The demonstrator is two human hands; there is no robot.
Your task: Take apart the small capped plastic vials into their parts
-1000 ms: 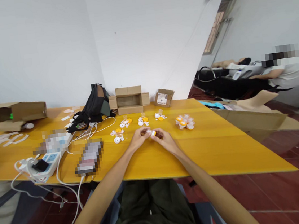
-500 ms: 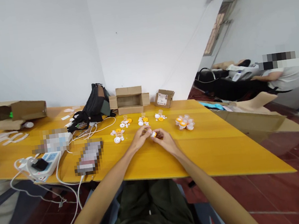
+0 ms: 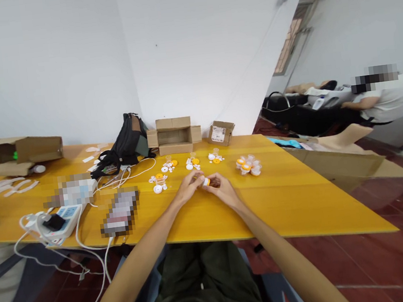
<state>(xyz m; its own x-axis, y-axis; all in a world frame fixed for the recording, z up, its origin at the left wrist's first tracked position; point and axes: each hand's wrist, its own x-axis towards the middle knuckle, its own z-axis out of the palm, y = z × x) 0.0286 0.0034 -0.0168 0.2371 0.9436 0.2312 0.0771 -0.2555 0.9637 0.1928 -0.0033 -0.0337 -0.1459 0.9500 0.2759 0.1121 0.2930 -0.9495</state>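
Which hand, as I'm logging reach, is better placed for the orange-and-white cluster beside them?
Right, probably: the right hand lies nearer that cluster; the left hand sits across the small orange piece both hold.

Head camera, seemingly seated, faces down across table (image 3: 304, 207).

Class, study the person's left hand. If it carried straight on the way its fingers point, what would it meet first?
The left hand points to the right and slightly away, so it would probably first meet the small orange-and-white part held between both hands, then the right hand. Depth is unclear.
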